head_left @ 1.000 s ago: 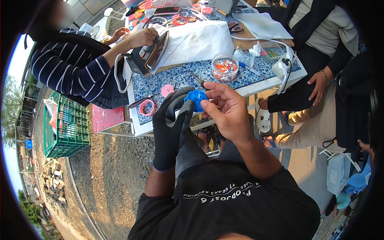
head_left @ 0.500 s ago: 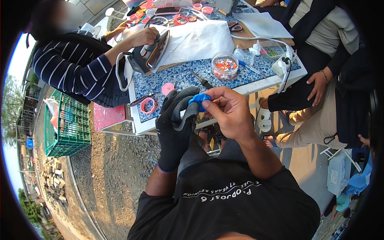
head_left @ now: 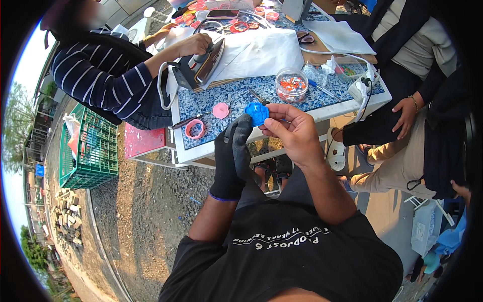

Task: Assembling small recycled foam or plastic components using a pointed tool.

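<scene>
A small blue flower-shaped plastic piece [head_left: 256,115] is held up over the table's front edge, its face toward me. My left hand [head_left: 235,143], in a black and grey glove, pinches it from the lower left. My bare right hand [head_left: 293,132] grips its right side between thumb and fingers. On the table to the left lie a pink scalloped disc [head_left: 220,110] and a pink scalloped ring [head_left: 194,129]. Just beyond the blue piece is a thin pointed tool [head_left: 255,95], its handle partly hidden. A clear round tub [head_left: 292,85] of orange and white bits stands behind my right hand.
Across the speckled blue table [head_left: 236,90], a co-worker's hand holds an iron [head_left: 203,63] over white sheeting [head_left: 261,53]. Scissors [head_left: 304,38], a power strip [head_left: 359,88] with cables and a phone [head_left: 223,14] also lie there. A green crate [head_left: 89,146] stands at left; people sit at right.
The blue piece has turned to show its flat flower face and risen slightly. My gloved fingers have drawn together beneath it, and the whole view has shifted a little.
</scene>
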Demonstrator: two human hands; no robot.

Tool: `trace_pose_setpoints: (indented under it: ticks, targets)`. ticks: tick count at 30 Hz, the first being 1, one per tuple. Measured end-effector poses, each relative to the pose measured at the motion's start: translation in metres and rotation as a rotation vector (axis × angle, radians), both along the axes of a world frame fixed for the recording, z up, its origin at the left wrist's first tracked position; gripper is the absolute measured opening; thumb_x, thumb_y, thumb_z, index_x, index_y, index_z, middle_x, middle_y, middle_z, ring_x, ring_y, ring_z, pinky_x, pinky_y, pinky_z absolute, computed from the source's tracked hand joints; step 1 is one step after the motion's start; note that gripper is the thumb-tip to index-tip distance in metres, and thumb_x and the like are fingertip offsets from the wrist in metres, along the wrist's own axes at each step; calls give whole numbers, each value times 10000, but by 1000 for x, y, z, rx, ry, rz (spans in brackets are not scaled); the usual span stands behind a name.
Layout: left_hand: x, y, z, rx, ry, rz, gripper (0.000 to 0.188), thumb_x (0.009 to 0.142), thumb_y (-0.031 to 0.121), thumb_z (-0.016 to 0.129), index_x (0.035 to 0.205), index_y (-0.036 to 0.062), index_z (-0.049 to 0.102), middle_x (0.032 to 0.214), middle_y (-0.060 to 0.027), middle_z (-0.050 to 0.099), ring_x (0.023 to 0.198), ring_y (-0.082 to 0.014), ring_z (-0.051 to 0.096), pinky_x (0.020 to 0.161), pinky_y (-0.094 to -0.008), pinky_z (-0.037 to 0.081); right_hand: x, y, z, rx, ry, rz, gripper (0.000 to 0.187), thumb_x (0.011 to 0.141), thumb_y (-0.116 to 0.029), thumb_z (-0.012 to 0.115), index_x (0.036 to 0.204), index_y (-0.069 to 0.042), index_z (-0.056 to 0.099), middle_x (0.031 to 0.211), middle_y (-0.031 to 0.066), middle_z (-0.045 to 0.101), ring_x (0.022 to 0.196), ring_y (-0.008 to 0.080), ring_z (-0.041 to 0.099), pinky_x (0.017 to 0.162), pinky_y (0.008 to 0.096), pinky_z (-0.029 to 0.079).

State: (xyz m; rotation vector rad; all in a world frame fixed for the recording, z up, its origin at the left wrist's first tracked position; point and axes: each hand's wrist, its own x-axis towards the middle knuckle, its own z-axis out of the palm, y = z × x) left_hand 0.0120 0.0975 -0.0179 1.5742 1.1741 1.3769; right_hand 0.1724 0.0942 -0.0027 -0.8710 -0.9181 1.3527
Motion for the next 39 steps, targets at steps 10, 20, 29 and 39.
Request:
trace_pose_setpoints:
  ticks: [10, 20, 29, 39]
  targets:
    - [-6, -1, 29, -400, -543, -173, 459, 1108, 283, 381, 1296, -49, 635, 1233, -173, 696, 1144, -220, 655, 1022, -371, 501, 3, 0, 0, -1, 0, -48, 255, 932, 37, 674, 1182, 81, 647, 1002, 128, 727, 859, 150, 731, 802, 279, 622]
    - [-9, 2, 45, -99, -30, -127, 348, 966, 55, 674, 1306, -18, 666, 1219, -117, 719, 1081, -160, 670, 934, -320, 548, 4, -10, 6, 43, -148, -76, 254, 917, 32, 682, 1166, 79, 653, 974, 114, 729, 842, 144, 729, 776, 267, 608]
    - [-1, -9, 50, -115, 14, -102, 339, 947, 58, 705, 1277, -16, 689, 1166, -99, 741, 1025, -114, 666, 886, -287, 541, 10, -19, 11, 50, -138, -41, 253, 934, 17, 677, 1180, 69, 655, 969, 103, 725, 829, 120, 709, 772, 262, 604]
    - [0, -12, 45, -124, -92, -136, 352, 950, 51, 703, 1290, -36, 671, 1188, -104, 725, 1071, -135, 653, 935, -307, 532, 15, -22, 13, 34, -22, 3, 212, 946, 23, 673, 1155, 40, 642, 932, 65, 691, 793, 110, 704, 724, 251, 615]
